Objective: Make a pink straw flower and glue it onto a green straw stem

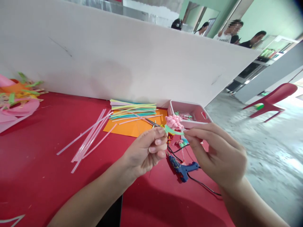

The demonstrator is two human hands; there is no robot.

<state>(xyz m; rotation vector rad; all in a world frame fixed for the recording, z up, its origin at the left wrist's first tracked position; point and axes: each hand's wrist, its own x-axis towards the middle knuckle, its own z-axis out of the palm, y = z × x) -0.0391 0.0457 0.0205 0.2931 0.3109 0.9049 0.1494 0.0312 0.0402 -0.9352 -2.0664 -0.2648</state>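
A short light-green strip [174, 130] is stretched between my two hands above the red table. My left hand [151, 151] is closed, with its thumb and forefinger pinching the strip's left end. Thumb and fingertips of my right hand [217, 151] pinch the right end. Right behind the strip appears a ruffled pink bundle [174, 122]; whether it is joined to the strip I cannot tell. Below and between the hands lies a blue glue gun [182, 168] with a black cord. Scissors [152, 123] are partly hidden behind my left hand.
Pastel sticks [132, 108] lie on an orange sheet [127, 129]; clear pink sticks [90, 138] lie to its left. A white bin [189, 110] with small pieces stands behind my right hand. A white panel [118, 56] borders the red table [35, 176]. Several people are beyond it.
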